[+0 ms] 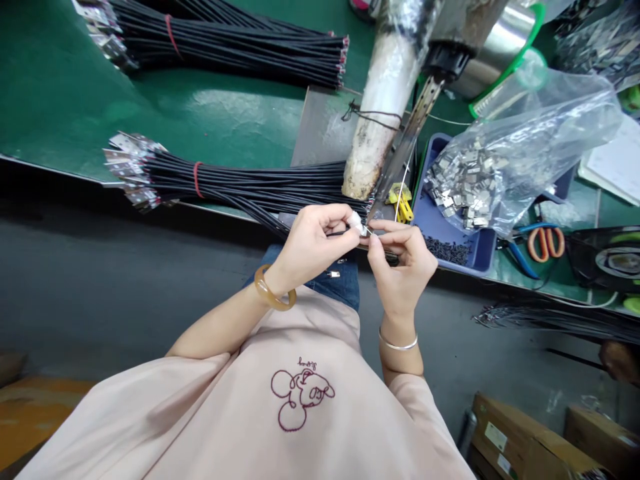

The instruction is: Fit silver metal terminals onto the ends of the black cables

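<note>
My left hand [320, 237], with a white cover on a fingertip, is closed in a pinch on a black cable [336, 233]. Opposite it, my right hand [403, 257] pinches a thin pale wire [369, 231] at the cable's end; the fingers hide most of the tip. Just behind my hands lies a bundle of black cables [260, 179] tied with a red band, metal connectors at its left end. A white-wrapped nozzle tube [377, 127] and a slotted metal arm [417, 117] reach down close above my fingers.
A blue tray [483, 260] on the right holds a plastic bag of metal connectors [465, 187] and small black pieces. Near it are a yellow cutter [401, 202] and orange-handled pliers [545, 241]. A second cable bundle [240, 43] lies at the back left of the green table [210, 110].
</note>
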Demonstrator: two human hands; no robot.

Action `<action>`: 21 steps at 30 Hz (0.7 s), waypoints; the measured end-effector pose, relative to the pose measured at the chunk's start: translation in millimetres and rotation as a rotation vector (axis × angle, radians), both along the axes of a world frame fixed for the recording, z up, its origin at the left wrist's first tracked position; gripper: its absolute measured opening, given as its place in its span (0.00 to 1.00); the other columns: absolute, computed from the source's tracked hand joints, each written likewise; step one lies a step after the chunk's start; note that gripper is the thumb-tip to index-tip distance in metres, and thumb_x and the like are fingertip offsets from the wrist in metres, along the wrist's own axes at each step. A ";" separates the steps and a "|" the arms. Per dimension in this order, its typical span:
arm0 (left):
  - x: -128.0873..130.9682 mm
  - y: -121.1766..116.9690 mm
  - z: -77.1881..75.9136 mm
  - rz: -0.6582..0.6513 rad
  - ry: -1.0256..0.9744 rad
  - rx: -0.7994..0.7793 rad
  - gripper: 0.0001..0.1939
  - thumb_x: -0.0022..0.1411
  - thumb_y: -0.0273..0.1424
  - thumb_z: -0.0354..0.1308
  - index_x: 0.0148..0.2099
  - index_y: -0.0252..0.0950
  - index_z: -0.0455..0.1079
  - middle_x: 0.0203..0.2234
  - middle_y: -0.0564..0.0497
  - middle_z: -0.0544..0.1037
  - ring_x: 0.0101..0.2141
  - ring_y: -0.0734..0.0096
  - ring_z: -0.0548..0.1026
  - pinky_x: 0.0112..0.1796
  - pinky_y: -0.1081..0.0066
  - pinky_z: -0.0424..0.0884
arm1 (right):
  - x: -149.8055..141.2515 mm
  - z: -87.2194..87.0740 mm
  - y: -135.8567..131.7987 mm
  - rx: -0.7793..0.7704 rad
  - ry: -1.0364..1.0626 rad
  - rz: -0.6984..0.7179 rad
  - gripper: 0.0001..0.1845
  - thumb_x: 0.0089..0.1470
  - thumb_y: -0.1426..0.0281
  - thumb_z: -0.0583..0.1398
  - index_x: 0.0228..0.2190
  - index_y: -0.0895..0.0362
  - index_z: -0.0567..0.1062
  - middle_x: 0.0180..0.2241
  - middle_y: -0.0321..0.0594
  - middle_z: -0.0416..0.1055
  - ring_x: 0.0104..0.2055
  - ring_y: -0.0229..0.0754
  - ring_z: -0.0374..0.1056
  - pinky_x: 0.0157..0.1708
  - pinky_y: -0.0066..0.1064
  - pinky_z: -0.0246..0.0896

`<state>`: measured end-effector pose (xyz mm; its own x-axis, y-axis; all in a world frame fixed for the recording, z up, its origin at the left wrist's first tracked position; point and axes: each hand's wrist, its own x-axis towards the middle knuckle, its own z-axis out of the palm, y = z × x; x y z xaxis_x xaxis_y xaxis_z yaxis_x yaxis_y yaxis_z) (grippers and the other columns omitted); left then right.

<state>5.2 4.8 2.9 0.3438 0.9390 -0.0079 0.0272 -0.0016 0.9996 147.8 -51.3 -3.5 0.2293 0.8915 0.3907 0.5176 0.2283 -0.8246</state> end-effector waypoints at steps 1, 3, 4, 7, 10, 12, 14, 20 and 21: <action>0.6 0.3 0.0 0.006 -0.009 0.005 0.06 0.55 0.26 0.58 0.26 0.32 0.70 0.19 0.53 0.72 0.21 0.80 0.65 0.24 0.78 0.59 | 0.1 0.4 1.1 -0.010 0.001 -0.005 0.05 0.58 0.75 0.63 0.31 0.54 0.73 0.39 0.34 0.80 0.39 0.35 0.79 0.36 0.26 0.79; 1.9 0.9 0.2 0.025 -0.030 0.020 0.06 0.55 0.25 0.58 0.26 0.33 0.70 0.19 0.54 0.72 0.22 0.79 0.67 0.24 0.78 0.60 | 0.4 1.9 2.8 -0.030 0.007 -0.011 0.05 0.58 0.74 0.63 0.31 0.53 0.73 0.39 0.34 0.80 0.37 0.35 0.79 0.36 0.26 0.80; 2.5 1.2 0.4 0.034 -0.038 0.026 0.06 0.55 0.24 0.59 0.26 0.33 0.70 0.19 0.54 0.72 0.22 0.79 0.68 0.24 0.78 0.60 | 0.5 3.2 3.4 -0.039 0.011 -0.013 0.05 0.58 0.74 0.63 0.31 0.53 0.73 0.39 0.34 0.80 0.36 0.34 0.79 0.36 0.26 0.80; 3.4 1.9 1.1 0.046 -0.051 0.034 0.06 0.55 0.24 0.60 0.26 0.34 0.69 0.19 0.54 0.72 0.22 0.78 0.69 0.24 0.78 0.61 | 0.4 8.4 4.8 -0.065 0.026 -0.011 0.04 0.58 0.73 0.63 0.31 0.53 0.73 0.38 0.33 0.80 0.34 0.34 0.79 0.35 0.27 0.80; 3.0 2.1 1.6 0.046 -0.047 0.028 0.06 0.55 0.24 0.61 0.26 0.34 0.69 0.18 0.55 0.72 0.22 0.78 0.69 0.24 0.78 0.62 | 0.8 13.7 4.1 -0.085 0.018 -0.003 0.04 0.58 0.73 0.63 0.31 0.54 0.74 0.37 0.33 0.81 0.34 0.35 0.79 0.35 0.28 0.81; 2.1 1.9 1.7 0.041 -0.042 0.018 0.07 0.55 0.25 0.61 0.26 0.34 0.69 0.18 0.55 0.71 0.22 0.79 0.69 0.24 0.78 0.62 | 2.2 15.8 2.2 -0.091 -0.003 0.016 0.04 0.57 0.73 0.63 0.30 0.54 0.74 0.38 0.33 0.81 0.35 0.35 0.79 0.35 0.28 0.80; 0.9 1.4 1.5 0.026 -0.036 0.006 0.07 0.55 0.25 0.61 0.26 0.34 0.69 0.19 0.55 0.71 0.22 0.79 0.69 0.24 0.78 0.62 | 4.4 16.1 -0.3 -0.096 -0.021 0.043 0.05 0.57 0.74 0.62 0.30 0.54 0.73 0.39 0.33 0.81 0.35 0.36 0.80 0.35 0.28 0.80; -1.1 -0.5 0.4 -0.003 0.022 -0.016 0.07 0.56 0.26 0.59 0.26 0.34 0.68 0.17 0.56 0.67 0.20 0.79 0.62 0.23 0.76 0.57 | 4.3 11.1 -1.5 -0.100 -0.063 0.058 0.05 0.59 0.73 0.61 0.31 0.53 0.71 0.39 0.34 0.81 0.35 0.36 0.80 0.35 0.28 0.81; -1.3 -1.0 0.3 -0.006 0.034 -0.013 0.07 0.57 0.27 0.58 0.26 0.34 0.68 0.17 0.57 0.65 0.20 0.80 0.60 0.23 0.76 0.56 | 3.4 10.7 -1.0 -0.102 -0.070 0.058 0.05 0.60 0.72 0.61 0.31 0.53 0.71 0.39 0.34 0.81 0.35 0.36 0.80 0.35 0.28 0.81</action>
